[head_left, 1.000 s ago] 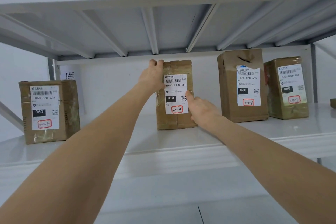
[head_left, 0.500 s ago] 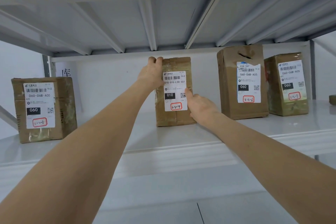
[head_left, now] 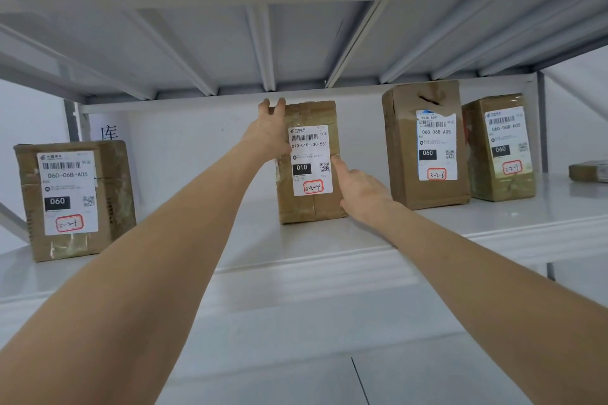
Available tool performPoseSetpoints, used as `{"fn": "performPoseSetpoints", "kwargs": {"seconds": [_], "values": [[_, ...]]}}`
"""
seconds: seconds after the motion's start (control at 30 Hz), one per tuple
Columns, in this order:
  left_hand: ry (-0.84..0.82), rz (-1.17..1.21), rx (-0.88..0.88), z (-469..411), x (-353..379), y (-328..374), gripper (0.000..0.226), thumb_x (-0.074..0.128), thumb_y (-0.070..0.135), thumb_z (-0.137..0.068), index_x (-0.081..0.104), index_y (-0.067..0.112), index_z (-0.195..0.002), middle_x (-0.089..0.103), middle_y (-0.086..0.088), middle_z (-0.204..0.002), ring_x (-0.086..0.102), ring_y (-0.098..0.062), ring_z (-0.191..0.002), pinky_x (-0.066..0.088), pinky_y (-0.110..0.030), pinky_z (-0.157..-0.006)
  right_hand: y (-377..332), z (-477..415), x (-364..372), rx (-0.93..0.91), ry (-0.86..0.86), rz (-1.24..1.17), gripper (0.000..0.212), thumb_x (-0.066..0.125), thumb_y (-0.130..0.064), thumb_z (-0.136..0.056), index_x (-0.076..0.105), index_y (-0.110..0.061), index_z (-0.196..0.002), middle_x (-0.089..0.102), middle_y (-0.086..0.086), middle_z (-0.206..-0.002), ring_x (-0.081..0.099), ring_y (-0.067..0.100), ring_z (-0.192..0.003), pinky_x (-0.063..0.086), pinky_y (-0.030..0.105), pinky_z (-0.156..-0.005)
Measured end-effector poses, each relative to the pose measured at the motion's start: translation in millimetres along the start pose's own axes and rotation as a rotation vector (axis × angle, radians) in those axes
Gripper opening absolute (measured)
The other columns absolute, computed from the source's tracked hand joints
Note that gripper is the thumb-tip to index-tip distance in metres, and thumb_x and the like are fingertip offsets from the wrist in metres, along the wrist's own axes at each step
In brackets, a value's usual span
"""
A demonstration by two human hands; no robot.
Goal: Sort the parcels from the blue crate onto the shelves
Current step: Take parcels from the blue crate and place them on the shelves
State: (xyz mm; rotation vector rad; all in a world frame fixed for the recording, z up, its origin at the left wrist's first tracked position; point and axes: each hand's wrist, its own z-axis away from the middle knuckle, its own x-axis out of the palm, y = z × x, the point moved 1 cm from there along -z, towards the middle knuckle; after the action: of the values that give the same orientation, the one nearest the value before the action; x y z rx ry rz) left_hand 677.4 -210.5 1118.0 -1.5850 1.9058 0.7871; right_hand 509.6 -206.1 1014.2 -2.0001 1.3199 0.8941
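Hardly anything shifts over this last second. The parcel (head_left: pixel 309 207) marked 3-2-4 stands upright on the shelf (head_left: pixel 329 240), about midway along it and back from the front edge, right where it stood. My left grip (head_left: pixel 268 131) still curls over its top left corner, fingers hooked onto the top. My right grip (head_left: pixel 362 191) stays on the front, forefinger straight against the label's right edge, clasping nothing. The left box (head_left: pixel 72 200) and the tall box (head_left: pixel 427 141) sit well apart from it. I reckon it's placed; only the letting go remains, then the blue crate, which is out of view.
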Motion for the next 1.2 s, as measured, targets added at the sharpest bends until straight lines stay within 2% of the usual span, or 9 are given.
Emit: {"fn": "performPoseSetpoints", "kwargs": {"seconds": [0.23,0.33,0.43,0.57,0.7,0.8,0.93,1.03,1.2], "values": [[-0.018,0.076,-0.001,22,-3,-1,0.086,0.073,0.028,-0.078,0.022,0.013,-0.145,0.012,-0.013,-0.151,0.054,-0.041,-0.112,0.049,-0.044,-0.092,-6,19,-6,0.040,0.014,0.006,0.080,0.055,-0.008,-0.090,0.006,-0.023,-0.151,0.053,0.012,-0.115,0.058,0.033,-0.101,0.040,0.036,-0.073],[0.005,0.071,-0.007,37,0,1,0.074,0.068,0.024,-0.083,0.026,0.016,-0.143,0.014,-0.011,-0.150,0.058,-0.039,-0.104,0.050,-0.041,-0.081,-7,29,-9,0.069,0.007,0.023,0.069,0.055,-0.012,-0.091,0.017,-0.020,-0.148,0.050,0.011,-0.124,0.054,0.032,-0.110,0.044,0.039,-0.081],[0.114,0.054,0.035,58,-3,17,0.058,0.058,0.013,-0.087,0.034,0.017,-0.140,0.027,-0.009,-0.144,0.056,-0.034,-0.104,0.044,-0.036,-0.070,-6,43,-18,0.116,0.049,0.014,0.058,0.054,-0.015,-0.092,0.026,-0.017,-0.144,0.045,0.010,-0.134,0.046,0.030,-0.121,0.043,0.040,-0.090],[0.201,0.161,0.176,94,0,67,0.045,0.054,0.015,-0.089,0.043,0.014,-0.133,0.037,-0.007,-0.136,0.056,-0.027,-0.101,0.043,-0.034,-0.066,-4,71,-34,0.131,0.210,-0.020,0.058,0.055,-0.020,-0.093,0.029,-0.019,-0.144,0.041,0.007,-0.138,0.039,0.027,-0.126,0.041,0.038,-0.092],[0.195,0.384,0.279,125,16,142,0.043,0.051,0.013,-0.088,0.047,0.016,-0.131,0.042,-0.004,-0.133,0.058,-0.023,-0.103,0.050,-0.040,-0.081,23,113,-53,0.174,0.352,-0.035,0.048,0.060,-0.021,-0.087,0.042,-0.015,-0.132,0.046,0.006,-0.129,0.043,0.026,-0.119,0.041,0.034,-0.085],[0.171,0.517,0.321,154,33,203,0.040,0.051,0.010,-0.087,0.050,0.015,-0.127,0.046,-0.003,-0.129,0.060,-0.022,-0.096,0.050,-0.039,-0.082,71,161,-61,0.285,0.384,-0.078,0.044,0.060,-0.018,-0.085,0.045,-0.016,-0.127,0.047,0.004,-0.126,0.044,0.025,-0.118,0.043,0.036,-0.083],[0.032,0.537,0.365,211,81,281,0.039,0.050,0.008,-0.088,0.051,0.014,-0.126,0.046,-0.005,-0.130,0.060,-0.023,-0.102,0.050,-0.042,-0.081,148,245,-60,0.373,0.254,-0.048,0.048,0.058,-0.016,-0.087,0.043,-0.020,-0.133,0.043,0.003,-0.131,0.040,0.023,-0.122,0.042,0.034,-0.083],[-0.176,0.524,0.312,268,130,335,0.042,0.049,0.009,-0.088,0.048,0.018,-0.129,0.041,-0.001,-0.134,0.058,-0.020,-0.107,0.050,-0.041,-0.083,204,315,-47,0.443,0.111,-0.050,0.047,0.057,-0.016,-0.090,0.043,-0.022,-0.135,0.039,0.001,-0.134,0.037,0.020,-0.125,0.040,0.029,-0.081],[-0.557,0.499,0.255,373,209,412,0.045,0.049,0.011,-0.090,0.043,0.018,-0.134,0.037,-0.003,-0.139,0.059,-0.020,-0.107,0.050,-0.041,-0.088,284,432,-13,0.538,-0.166,-0.056,0.035,0.055,-0.019,-0.090,0.052,-0.021,-0.125,0.039,0.003,-0.130,0.035,0.021,-0.123,0.041,0.029,-0.081]]}}
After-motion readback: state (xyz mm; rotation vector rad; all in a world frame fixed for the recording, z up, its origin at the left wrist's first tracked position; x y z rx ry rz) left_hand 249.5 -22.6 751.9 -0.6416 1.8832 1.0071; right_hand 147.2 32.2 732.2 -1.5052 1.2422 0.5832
